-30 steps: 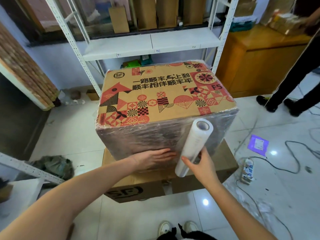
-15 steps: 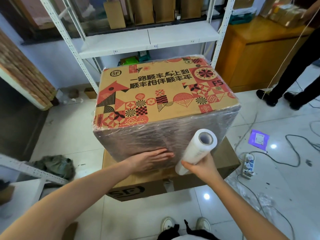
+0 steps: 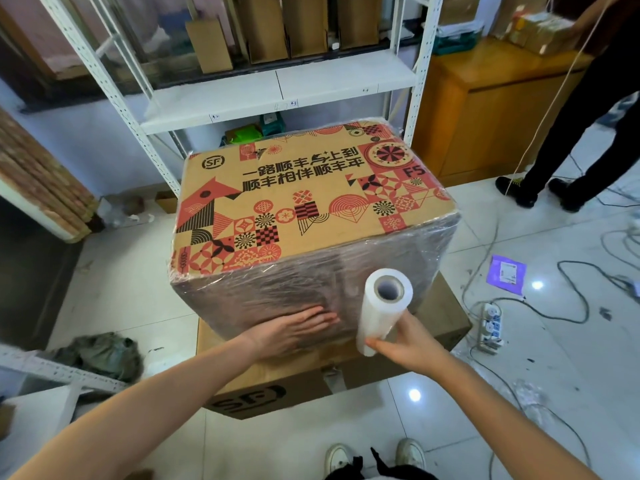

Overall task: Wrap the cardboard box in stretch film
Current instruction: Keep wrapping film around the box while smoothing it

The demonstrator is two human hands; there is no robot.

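While the left hand (image 3: 298,329) presses flat on the film-wrapped cardboard box (image 3: 304,220), the right hand (image 3: 405,344) grips the stretch film roll (image 3: 381,310).

Single view, head-worn, wide-angle. Looks forward and steeply down from standing height; own shoes (image 3: 375,457) at bottom edge. Printed cardboard box (image 3: 294,202) centre frame, close, within arm's reach. Shelving rack (image 3: 277,88) behind it, wooden cabinet (image 3: 491,109) upper right. Edges bowed by lens.
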